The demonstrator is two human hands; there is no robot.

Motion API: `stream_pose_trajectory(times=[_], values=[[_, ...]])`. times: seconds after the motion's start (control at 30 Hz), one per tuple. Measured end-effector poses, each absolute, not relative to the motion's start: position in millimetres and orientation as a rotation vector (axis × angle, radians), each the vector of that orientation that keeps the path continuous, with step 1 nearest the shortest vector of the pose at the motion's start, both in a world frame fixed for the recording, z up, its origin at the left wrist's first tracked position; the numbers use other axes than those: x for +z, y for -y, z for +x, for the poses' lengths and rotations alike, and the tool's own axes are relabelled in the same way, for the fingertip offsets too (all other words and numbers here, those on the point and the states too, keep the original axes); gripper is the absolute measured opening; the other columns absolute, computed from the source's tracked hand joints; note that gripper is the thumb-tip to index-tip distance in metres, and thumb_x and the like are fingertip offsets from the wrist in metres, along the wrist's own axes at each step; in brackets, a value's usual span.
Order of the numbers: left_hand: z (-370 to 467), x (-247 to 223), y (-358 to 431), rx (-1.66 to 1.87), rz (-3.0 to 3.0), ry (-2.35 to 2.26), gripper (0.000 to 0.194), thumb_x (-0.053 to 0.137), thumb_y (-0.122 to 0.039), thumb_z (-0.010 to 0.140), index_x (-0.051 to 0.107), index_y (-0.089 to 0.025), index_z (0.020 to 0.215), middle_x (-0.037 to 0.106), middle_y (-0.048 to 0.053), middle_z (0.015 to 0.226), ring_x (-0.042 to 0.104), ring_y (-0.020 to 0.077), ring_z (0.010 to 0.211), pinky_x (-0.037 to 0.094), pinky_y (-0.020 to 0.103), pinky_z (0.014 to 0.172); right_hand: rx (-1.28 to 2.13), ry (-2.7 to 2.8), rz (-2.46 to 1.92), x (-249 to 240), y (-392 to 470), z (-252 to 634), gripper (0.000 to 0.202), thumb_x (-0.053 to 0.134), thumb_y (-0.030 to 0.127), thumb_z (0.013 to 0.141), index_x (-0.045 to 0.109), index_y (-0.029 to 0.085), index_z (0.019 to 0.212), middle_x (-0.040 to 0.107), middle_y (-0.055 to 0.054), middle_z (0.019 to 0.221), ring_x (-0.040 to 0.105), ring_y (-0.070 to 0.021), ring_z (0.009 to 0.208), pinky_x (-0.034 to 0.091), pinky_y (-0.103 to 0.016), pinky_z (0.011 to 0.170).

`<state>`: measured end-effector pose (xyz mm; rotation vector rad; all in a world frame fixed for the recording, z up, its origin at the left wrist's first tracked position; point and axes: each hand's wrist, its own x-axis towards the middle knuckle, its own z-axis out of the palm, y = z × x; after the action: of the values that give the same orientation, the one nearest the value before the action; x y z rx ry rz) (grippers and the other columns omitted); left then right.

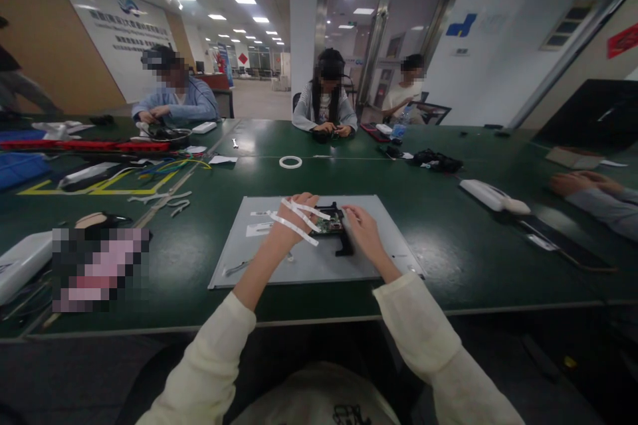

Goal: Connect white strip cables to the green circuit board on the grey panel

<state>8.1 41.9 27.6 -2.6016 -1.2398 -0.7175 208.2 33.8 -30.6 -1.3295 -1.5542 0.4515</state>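
A green circuit board (329,224) with a black plastic bracket (343,244) lies over a grey flat panel (299,265) on the table. My left hand (295,220) is at the board's left end, fingers curled over it; the fingertips are partly hidden. Several white tape strips (294,228) cling to the back of that hand and stick out past it. On the other side, my right hand (363,229) pinches at the bracket's right edge with thumb and fingers. Small white labels (256,230) show on the panel left of my left wrist.
A roll of white tape (290,162) lies beyond the panel. Pale strips (180,202), a pink pixelated item (107,269) and a white device (24,262) are at left. A long white device (491,196) lies right. Several people sit around the green table (239,179).
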Motion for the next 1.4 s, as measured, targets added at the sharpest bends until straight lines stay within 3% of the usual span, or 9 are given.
stream_pose_trajectory(times=[0.23, 0.43, 0.6, 0.8, 1.17, 1.4], values=[[21.3, 1.9, -60.3, -0.623, -2.547, 1.349, 0.028, 0.045, -0.019, 0.086, 0.053, -0.016, 0.112, 0.059, 0.010, 0.113, 0.054, 0.0235, 0.105, 0.040, 0.039, 0.090, 0.695, 1.468, -1.227, -24.7, -34.1, 202.3, 0.039, 0.043, 0.046, 0.086, 0.064, 0.015, 0.097, 0.065, -0.009, 0.096, 0.060, -0.0195, 0.088, 0.047, -0.029, 0.072], [22.7, -13.1, -62.9, -0.711, -2.517, 1.317, 0.030, 0.042, -0.021, 0.088, 0.051, -0.018, 0.116, 0.059, 0.009, 0.116, 0.053, 0.0225, 0.106, 0.038, 0.038, 0.093, 0.671, 1.594, -1.245, -16.8, -30.9, 193.7, 0.033, 0.047, 0.041, 0.084, 0.065, 0.017, 0.098, 0.065, -0.008, 0.101, 0.059, -0.0186, 0.090, 0.046, -0.028, 0.073], [28.1, -14.3, -62.8, -0.756, -2.494, 1.330, 0.030, 0.038, -0.023, 0.090, 0.052, -0.017, 0.117, 0.059, 0.008, 0.117, 0.052, 0.0220, 0.108, 0.034, 0.040, 0.098, 0.646, 1.669, -1.250, -14.7, -29.8, 190.4, 0.031, 0.046, 0.039, 0.085, 0.065, 0.017, 0.095, 0.065, -0.007, 0.098, 0.059, -0.0171, 0.085, 0.045, -0.026, 0.070], [30.8, -16.8, -63.3, -0.685, -2.476, 1.339, 0.032, 0.037, -0.022, 0.090, 0.051, -0.017, 0.119, 0.058, 0.009, 0.118, 0.051, 0.0233, 0.111, 0.032, 0.043, 0.099, 0.703, 1.680, -1.275, -12.8, -29.0, 191.3, 0.026, 0.051, 0.038, 0.081, 0.064, 0.016, 0.075, 0.064, -0.004, 0.075, 0.055, -0.0145, 0.067, 0.041, -0.024, 0.060], [27.2, -11.3, -65.4, -0.553, -2.437, 1.510, 0.036, 0.038, -0.021, 0.089, 0.049, -0.018, 0.123, 0.057, 0.009, 0.120, 0.047, 0.0251, 0.115, 0.029, 0.045, 0.101, 0.807, 1.673, -1.274, -18.2, -29.9, 194.3, 0.024, 0.055, 0.038, 0.079, 0.064, 0.016, 0.074, 0.061, -0.001, 0.069, 0.052, -0.0128, 0.061, 0.039, -0.023, 0.057], [29.3, -7.9, -62.6, -0.567, -2.423, 1.597, 0.047, 0.036, -0.021, 0.088, 0.033, -0.013, 0.135, 0.056, 0.013, 0.119, 0.047, 0.0246, 0.113, 0.030, 0.044, 0.099, 0.959, 1.482, -1.145, -17.3, -30.4, 190.2, 0.025, 0.059, 0.041, 0.076, 0.064, 0.016, 0.073, 0.062, -0.003, 0.068, 0.056, -0.0145, 0.065, 0.044, -0.025, 0.062]])
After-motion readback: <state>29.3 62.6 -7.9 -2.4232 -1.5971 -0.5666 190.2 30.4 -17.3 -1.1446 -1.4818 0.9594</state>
